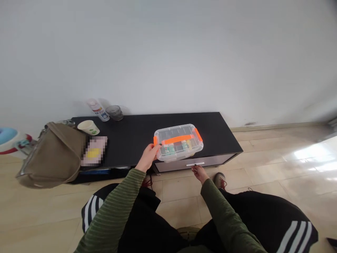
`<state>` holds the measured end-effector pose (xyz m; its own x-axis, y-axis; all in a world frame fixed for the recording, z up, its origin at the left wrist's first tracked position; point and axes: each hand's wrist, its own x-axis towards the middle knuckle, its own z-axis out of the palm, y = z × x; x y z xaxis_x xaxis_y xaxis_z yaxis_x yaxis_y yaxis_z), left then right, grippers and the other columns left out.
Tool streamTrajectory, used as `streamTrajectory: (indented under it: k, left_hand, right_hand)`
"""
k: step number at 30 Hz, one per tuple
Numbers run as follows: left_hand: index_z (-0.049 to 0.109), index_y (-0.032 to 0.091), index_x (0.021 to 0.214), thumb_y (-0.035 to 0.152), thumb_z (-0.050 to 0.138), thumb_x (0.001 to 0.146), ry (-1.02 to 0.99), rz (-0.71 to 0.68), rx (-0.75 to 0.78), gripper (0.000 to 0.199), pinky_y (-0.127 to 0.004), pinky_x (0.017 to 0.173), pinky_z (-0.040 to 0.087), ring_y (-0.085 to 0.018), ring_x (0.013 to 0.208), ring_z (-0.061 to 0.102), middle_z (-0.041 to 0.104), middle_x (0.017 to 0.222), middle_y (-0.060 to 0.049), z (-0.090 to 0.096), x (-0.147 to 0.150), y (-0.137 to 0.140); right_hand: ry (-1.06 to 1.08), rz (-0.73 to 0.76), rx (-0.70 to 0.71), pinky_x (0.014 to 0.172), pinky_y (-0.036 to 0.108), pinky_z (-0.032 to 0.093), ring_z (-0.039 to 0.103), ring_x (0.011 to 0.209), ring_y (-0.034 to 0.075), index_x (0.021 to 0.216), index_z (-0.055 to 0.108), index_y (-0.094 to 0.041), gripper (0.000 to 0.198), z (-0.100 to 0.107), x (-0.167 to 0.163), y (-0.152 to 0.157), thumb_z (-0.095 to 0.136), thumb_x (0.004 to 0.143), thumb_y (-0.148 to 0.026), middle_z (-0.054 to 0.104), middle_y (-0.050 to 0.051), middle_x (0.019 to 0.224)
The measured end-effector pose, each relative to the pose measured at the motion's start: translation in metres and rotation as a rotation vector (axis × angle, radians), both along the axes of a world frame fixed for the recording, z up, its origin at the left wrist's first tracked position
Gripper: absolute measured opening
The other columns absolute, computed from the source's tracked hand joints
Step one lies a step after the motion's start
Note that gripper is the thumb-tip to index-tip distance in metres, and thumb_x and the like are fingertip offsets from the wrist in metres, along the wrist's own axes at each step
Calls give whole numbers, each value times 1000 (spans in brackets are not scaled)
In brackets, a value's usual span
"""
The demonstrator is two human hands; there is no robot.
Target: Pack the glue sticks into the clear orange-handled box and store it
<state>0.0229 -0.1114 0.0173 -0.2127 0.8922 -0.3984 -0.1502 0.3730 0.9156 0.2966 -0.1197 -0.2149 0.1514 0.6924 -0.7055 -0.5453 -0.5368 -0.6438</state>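
Observation:
A clear plastic storage box (pixel 179 131) with an orange carrying handle and orange side latches hangs over the front part of a black cabinet top. Through its lid I make out small green, white and yellowish items. My left hand (pixel 149 156) grips the box by its left end, thumb on top. Lower down, my right hand (pixel 199 173) has its fingers curled at the silver drawer handle (pixel 195 164) on the cabinet's light front. The drawer (pixel 214 160) looks closed.
On the left of the black cabinet (pixel 139 130) stand a spray can (pixel 98 109), a dark glass (pixel 115 112) and a paper cup (pixel 88 127). A blurred-out pink packet (pixel 94 150) lies near a brown bag (pixel 56 158). A wall (pixel 168 63) rises behind; my knees are in front.

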Motion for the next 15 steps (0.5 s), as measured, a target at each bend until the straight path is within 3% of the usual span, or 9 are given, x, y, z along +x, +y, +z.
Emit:
streamTrajectory:
  k: [6,11,15]
  left_hand:
    - [51,18,81,42,70,62,51,36,33,36,-20,49,41,-9,56,49,51,65,6,-12,-2,-6]
    - [52,18,79,45,68,67,38,-17,87,34,-19,47,32,-7,51,42,46,62,8,-26,11,-22]
    - [58,16,85,47,67,72,105,-114,150,35,-22,56,38,-10,61,49,54,69,4,-35,25,-47]
  right_hand:
    - [8,-6,-71,38,12,38,67,54,11,77,47,-21,28,-9,6,-50,73,81,-17,64,-2,66]
    - [24,-37,-115,43,14,45,71,63,15,77,51,-21,24,-10,11,-98,74,78,-15,67,1,68]
    - [48,-52,-142,47,15,49,71,63,14,79,56,-21,18,-11,12,-128,72,76,-13,70,3,72]
